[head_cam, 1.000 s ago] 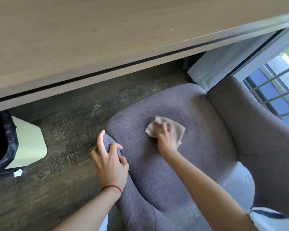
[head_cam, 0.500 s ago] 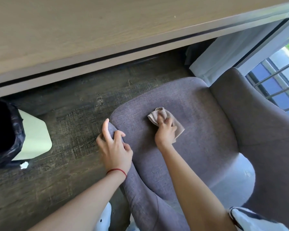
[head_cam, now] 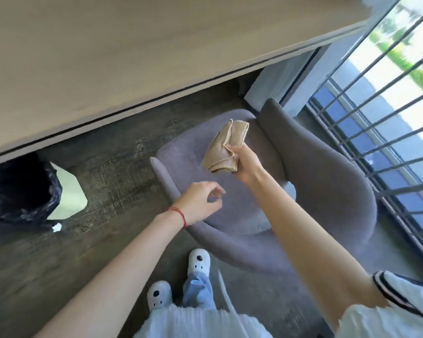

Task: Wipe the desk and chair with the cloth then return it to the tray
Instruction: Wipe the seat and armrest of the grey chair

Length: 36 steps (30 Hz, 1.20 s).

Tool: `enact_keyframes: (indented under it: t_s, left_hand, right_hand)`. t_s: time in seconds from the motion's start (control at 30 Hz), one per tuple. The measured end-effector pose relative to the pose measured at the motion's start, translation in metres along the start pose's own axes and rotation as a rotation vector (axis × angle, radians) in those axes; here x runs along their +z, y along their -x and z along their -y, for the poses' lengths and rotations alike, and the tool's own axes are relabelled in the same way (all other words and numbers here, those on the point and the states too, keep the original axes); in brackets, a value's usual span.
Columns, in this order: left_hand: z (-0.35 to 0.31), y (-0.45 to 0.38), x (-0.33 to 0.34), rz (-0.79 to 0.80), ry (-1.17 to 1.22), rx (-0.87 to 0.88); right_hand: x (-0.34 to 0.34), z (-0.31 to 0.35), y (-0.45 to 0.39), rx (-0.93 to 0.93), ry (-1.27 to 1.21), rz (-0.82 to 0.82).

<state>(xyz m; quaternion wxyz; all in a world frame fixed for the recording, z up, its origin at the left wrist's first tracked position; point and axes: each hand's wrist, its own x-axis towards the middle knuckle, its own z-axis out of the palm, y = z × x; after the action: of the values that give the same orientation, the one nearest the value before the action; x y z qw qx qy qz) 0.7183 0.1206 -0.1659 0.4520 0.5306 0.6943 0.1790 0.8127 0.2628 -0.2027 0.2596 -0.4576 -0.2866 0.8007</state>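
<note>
A beige folded cloth [head_cam: 224, 147] hangs in the air above the grey fabric chair [head_cam: 327, 186], pinched by my right hand [head_cam: 246, 165]. My left hand [head_cam: 200, 202] hovers over the seat's front edge with fingers loosely curled and apart, holding nothing. A red string is around its wrist. The light wooden desk [head_cam: 132, 57] fills the upper left of the view, its edge running above the chair. No tray is in view.
A bin with a black bag [head_cam: 22, 191] stands on the dark wood floor under the desk at left. A barred window [head_cam: 381, 113] runs along the right behind the chair. My feet in white shoes [head_cam: 198, 262] are beside the chair's base.
My right hand has lifted the cloth off the seat. My left hand has let go of the chair's edge. The view has pulled back and up from the chair.
</note>
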Motion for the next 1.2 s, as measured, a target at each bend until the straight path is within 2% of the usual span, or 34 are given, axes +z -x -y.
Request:
enact_keyframes:
  t_s: [0.17, 0.33, 0.4, 0.5, 0.6, 0.67, 0.7, 0.77, 0.8, 0.87, 0.97, 1.03, 1.17, 1.2]
  left_hand:
    - [-0.066, 0.04, 0.059, 0.239, 0.013, 0.146]
    - [-0.084, 0.062, 0.114, 0.381, -0.263, 0.233]
    - [-0.085, 0.068, 0.131, 0.343, -0.38, 0.238]
    - [-0.086, 0.07, 0.152, 0.167, -0.542, 0.28]
    - [-0.088, 0.064, 0.166, 0.025, -0.583, 0.279]
    - [-0.088, 0.058, 0.17, -0.054, -0.602, 0.265]
    - [-0.087, 0.055, 0.171, -0.087, -0.606, 0.266]
    - [-0.085, 0.054, 0.171, -0.127, -0.607, 0.279]
    - [-0.084, 0.054, 0.172, -0.138, -0.613, 0.288]
    - [-0.082, 0.054, 0.172, -0.154, -0.628, 0.292]
    - [-0.083, 0.055, 0.171, -0.172, -0.631, 0.274]
    - [-0.086, 0.056, 0.172, -0.172, -0.639, 0.254]
    - [-0.088, 0.056, 0.174, -0.177, -0.668, 0.215]
    - [-0.087, 0.056, 0.173, -0.176, -0.658, 0.208]
  right_hand:
    - [-0.011, 0.032, 0.102, -0.061, -0.118, -0.113]
    - [-0.063, 0.026, 0.207, -0.207, -0.321, -0.162]
    - [-0.088, 0.021, 0.245, -0.264, -0.348, -0.22]
    - [-0.129, 0.007, 0.277, -0.359, -0.351, -0.394]
    - [-0.163, -0.012, 0.293, -0.52, -0.344, -0.559]
    - [-0.183, -0.022, 0.293, -0.615, -0.201, -0.672]
    - [-0.191, -0.028, 0.29, -0.647, -0.053, -0.744]
    - [-0.206, -0.038, 0.279, -0.708, 0.418, -0.857]
    - [-0.21, -0.044, 0.273, -0.733, 0.658, -0.863]
    - [-0.208, -0.059, 0.26, -0.731, 0.925, -0.75]
    - [-0.198, -0.072, 0.252, -0.675, 0.901, -0.671]
    - [-0.194, -0.077, 0.255, -0.719, 1.007, -0.66]
    - [-0.185, -0.083, 0.276, -0.713, 1.353, -0.37]
    - [-0.187, -0.076, 0.277, -0.699, 1.436, -0.343]
